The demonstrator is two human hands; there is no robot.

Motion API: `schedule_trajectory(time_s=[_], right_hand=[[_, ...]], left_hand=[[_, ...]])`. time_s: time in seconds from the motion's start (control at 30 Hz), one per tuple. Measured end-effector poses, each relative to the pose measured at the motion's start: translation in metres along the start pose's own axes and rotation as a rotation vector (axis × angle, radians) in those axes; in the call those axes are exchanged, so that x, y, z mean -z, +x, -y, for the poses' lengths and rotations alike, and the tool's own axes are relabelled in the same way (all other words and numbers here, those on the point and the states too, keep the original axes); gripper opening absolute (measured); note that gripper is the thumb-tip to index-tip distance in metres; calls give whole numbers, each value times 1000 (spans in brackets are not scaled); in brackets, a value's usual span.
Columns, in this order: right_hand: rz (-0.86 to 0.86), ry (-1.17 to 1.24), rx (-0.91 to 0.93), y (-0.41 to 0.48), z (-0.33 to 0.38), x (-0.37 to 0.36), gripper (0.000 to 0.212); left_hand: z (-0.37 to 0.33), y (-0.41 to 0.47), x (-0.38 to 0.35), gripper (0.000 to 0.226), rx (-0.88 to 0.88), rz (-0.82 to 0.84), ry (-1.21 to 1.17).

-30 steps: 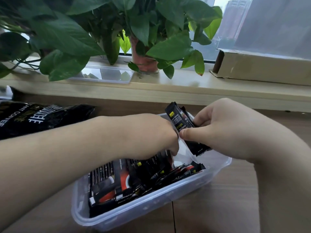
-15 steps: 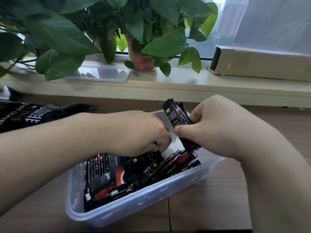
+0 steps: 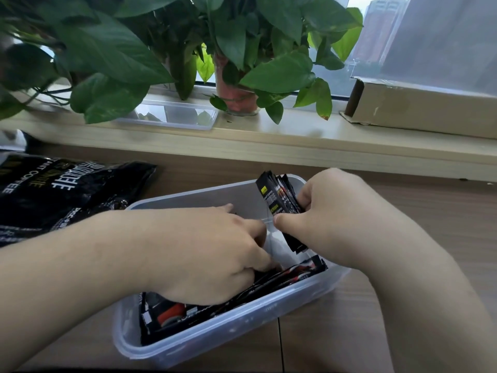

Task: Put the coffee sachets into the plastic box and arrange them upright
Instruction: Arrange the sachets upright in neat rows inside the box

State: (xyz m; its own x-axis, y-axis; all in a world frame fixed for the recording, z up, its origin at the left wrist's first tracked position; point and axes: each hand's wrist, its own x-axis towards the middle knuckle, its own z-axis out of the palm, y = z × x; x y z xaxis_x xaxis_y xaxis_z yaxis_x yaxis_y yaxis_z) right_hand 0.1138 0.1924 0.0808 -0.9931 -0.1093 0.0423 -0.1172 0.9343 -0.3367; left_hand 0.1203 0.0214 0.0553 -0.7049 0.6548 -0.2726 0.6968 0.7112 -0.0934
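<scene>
A clear plastic box [image 3: 215, 335] stands on the wooden table in front of me. My right hand [image 3: 330, 219] grips a bundle of black coffee sachets [image 3: 277, 195], held upright at the box's far right end. Several more black and red sachets [image 3: 172, 313] lie flat and slanted in the near part of the box. My left hand [image 3: 209, 254] reaches down into the middle of the box with its fingers curled into the loose sachets; whether it holds one is hidden.
A large black coffee bag [image 3: 59, 189] lies on the table to the left. On the windowsill behind are a potted plant [image 3: 236, 98], a clear lid or tray [image 3: 172, 115] and a cardboard box [image 3: 425, 106]. Bare wooden table lies to the right.
My left hand has pushed lower into the loose sachets in the box. My right hand keeps the upright bundle at the far right end, hardly shifted.
</scene>
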Motion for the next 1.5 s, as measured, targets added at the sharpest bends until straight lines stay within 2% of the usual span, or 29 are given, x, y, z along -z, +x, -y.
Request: schedule_trajectory(time_s=[0.13,0.3,0.33,0.4,0.47,0.5,0.6,0.67,0.8,0.87,1.03,1.17,1.3,1.5], right_hand=[[69,-110,-23,0,4,-12,40],[106,-192,-24,1,9,-18,35],[116,-209,-17,1,10,-19,36],[135,-247,1,1,11,-22,43],[153,-288,33,2,12,-23,50],[175,-302,45,3,13,-23,53],[304,-280,56,2,16,-19,54],[341,-251,73,4,15,-17,48],[264,-167,74,5,10,-16,32],[228,-172,69,5,9,-15,42],[203,-158,10,11,4,-13,34],[263,-91,-20,13,2,-15,46],[234,-167,1,13,7,-16,53],[234,-69,-31,16,0,-15,42]], left_hand=[[-2,-5,-4,58,26,-3,-66],[6,-11,-9,66,-3,-156,-203],[7,-12,-9,67,-6,-209,-203],[11,-18,-9,55,-2,-457,-219],[18,-31,-4,41,94,-655,-319],[23,-37,0,39,168,-686,-349],[38,-49,-1,40,451,-644,-330],[43,-50,-10,35,558,-564,-337],[48,-46,-17,13,542,-452,-545],[51,-43,-14,13,511,-446,-577],[54,-31,-15,19,460,-478,-629],[54,-29,-19,26,474,-535,-649],[55,-31,-22,25,452,-547,-672],[55,-30,-20,27,431,-521,-672]])
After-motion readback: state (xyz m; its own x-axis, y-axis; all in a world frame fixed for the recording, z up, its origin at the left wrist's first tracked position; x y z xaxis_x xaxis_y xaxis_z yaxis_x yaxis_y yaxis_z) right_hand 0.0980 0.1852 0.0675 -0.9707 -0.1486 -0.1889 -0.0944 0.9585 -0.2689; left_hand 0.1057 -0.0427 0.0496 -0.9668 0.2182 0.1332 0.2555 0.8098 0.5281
